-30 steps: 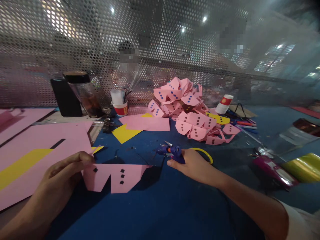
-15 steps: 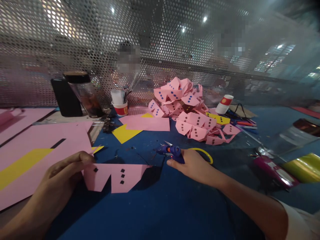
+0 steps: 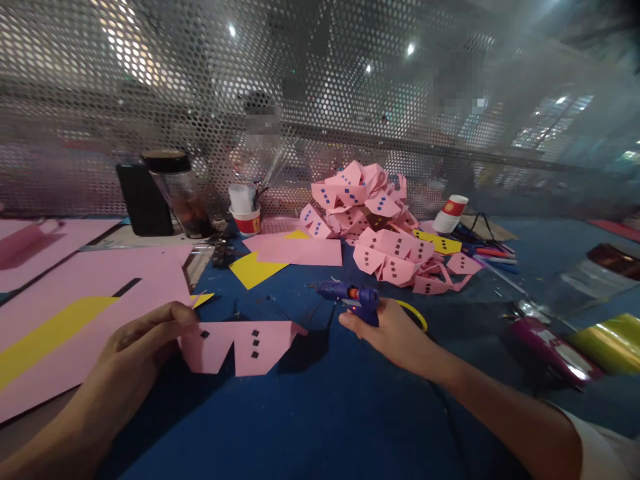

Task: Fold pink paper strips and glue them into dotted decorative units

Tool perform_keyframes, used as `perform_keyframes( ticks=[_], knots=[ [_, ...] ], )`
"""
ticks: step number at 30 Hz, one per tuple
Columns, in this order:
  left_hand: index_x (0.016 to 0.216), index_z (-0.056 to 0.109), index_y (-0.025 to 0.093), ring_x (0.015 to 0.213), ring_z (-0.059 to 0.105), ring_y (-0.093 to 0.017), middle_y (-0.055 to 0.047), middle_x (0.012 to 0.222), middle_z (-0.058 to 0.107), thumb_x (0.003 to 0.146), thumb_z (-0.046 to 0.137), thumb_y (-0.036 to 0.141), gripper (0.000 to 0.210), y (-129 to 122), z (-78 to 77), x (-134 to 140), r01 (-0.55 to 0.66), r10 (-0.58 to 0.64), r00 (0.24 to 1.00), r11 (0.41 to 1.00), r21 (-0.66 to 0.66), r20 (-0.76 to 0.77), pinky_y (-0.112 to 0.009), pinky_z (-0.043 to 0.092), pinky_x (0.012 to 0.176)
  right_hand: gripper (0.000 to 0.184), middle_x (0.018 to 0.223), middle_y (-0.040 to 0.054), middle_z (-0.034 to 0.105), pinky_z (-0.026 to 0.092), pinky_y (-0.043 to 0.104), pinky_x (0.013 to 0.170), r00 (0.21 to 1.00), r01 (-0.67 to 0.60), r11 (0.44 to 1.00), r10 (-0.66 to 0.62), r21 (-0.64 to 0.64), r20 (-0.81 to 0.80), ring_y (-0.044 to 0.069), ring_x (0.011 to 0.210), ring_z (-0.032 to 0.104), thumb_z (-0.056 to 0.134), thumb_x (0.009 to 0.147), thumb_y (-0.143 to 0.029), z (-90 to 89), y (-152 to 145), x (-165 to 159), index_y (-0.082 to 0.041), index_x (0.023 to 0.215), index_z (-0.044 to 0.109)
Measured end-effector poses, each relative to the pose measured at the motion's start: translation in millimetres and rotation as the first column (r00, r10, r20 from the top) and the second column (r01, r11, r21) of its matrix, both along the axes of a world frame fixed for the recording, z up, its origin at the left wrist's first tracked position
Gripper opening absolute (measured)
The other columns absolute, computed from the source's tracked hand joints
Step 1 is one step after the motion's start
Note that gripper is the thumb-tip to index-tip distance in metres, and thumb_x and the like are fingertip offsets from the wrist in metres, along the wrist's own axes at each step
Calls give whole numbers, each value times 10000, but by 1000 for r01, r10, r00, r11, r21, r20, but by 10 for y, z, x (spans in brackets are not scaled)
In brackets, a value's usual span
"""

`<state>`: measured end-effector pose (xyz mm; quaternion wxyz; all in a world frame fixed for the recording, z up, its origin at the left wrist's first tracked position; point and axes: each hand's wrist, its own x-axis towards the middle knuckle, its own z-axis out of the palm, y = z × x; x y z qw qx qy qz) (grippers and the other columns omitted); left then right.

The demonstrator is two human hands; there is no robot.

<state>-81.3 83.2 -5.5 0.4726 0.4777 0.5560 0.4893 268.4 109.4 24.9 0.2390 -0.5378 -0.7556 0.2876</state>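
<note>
My left hand (image 3: 145, 353) pinches one end of a pink paper cutout (image 3: 245, 350) with black diamond marks and a notch in its lower edge. The cutout's free end reaches toward the middle, above the blue table (image 3: 320, 427). My right hand (image 3: 390, 337) grips a blue glue gun (image 3: 345, 293) by its handle. Its nozzle points left, beyond and above the cutout's free end, apart from it. Behind my right hand part of a yellow ring-shaped thing (image 3: 415, 313) shows. A pile of similar pink paper pieces (image 3: 395, 257) lies past the glue gun.
Pink sheets (image 3: 155, 267) cover the left side. A phone (image 3: 145, 200), a dark-lidded jar (image 3: 193, 207) and a paper cup (image 3: 246, 221) stand at the back by a perforated metal screen (image 3: 320, 87). A magenta object (image 3: 550, 350) and yellow roll (image 3: 613, 343) lie right.
The glue gun has risen a little and levelled, now showing more of its body. The cutout has shifted slightly up and right in view with my left hand. The view has shifted slightly.
</note>
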Motion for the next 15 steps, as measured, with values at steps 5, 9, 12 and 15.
perform_keyframes(
  ticks=[5, 9, 12, 15],
  knots=[
    [624, 645, 195, 642, 549, -155, -9, 648, 620, 862, 634, 383, 303, -18, 20, 40, 19, -19, 1000, 1000, 19, -7, -237, 434, 610, 314, 693, 0, 662, 468, 269, 615, 999, 13, 996, -9, 90, -46, 175, 651, 606, 590, 901, -518, 5, -134, -51, -220, 823, 652],
    [719, 651, 197, 676, 569, -143, 9, 695, 634, 856, 665, 373, 224, -43, 21, 112, 47, -48, 997, 999, 20, 53, -228, 441, 641, 206, 843, 33, 694, 481, 292, 693, 993, -96, 974, 109, 206, -54, 202, 767, 635, 623, 901, -438, 1, -261, -122, -235, 866, 635],
    [731, 646, 198, 682, 560, -135, 16, 702, 634, 864, 669, 383, 228, -57, 24, 158, 80, -83, 995, 996, 42, 61, -228, 438, 657, 120, 815, 10, 662, 433, 262, 649, 960, -270, 942, 279, 201, -16, 166, 736, 612, 618, 904, -309, 41, -328, -196, -228, 824, 580],
    [743, 655, 196, 679, 556, -137, 13, 707, 639, 861, 675, 377, 217, -64, 35, 184, 80, -84, 995, 995, 61, 58, -239, 434, 658, 66, 827, -1, 641, 406, 254, 665, 899, -434, 878, 437, 202, 33, 150, 743, 594, 594, 852, -165, 85, -348, -288, -217, 876, 562]
  ],
)
